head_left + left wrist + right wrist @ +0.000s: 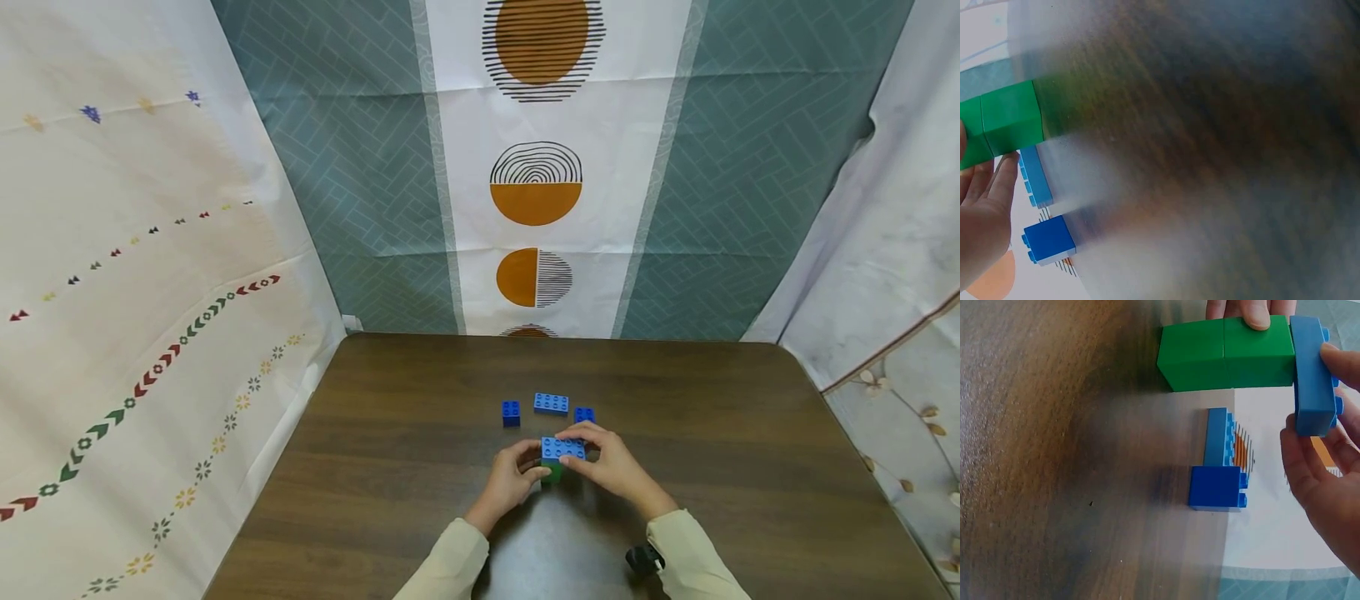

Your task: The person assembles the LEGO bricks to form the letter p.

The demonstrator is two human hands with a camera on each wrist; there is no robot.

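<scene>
Two green bricks [1197,356] stand stacked on the table, and my left hand [512,477] grips the stack from its left side. In the left wrist view the green bricks [1013,115] show with fingers wrapped about the upper one. A light blue brick [562,448] lies across the top of the green stack. My right hand [611,462] holds this light blue brick [1313,378] between thumb and fingers, its studs facing up. In the right wrist view its underside lies right against the upper green brick.
Behind the hands on the brown table [420,400] are a small dark blue brick [511,413], a long light blue brick [551,404] and another dark blue brick [584,414], partly covered by the right hand. Patterned cloths [360,208] hang behind and beside the table.
</scene>
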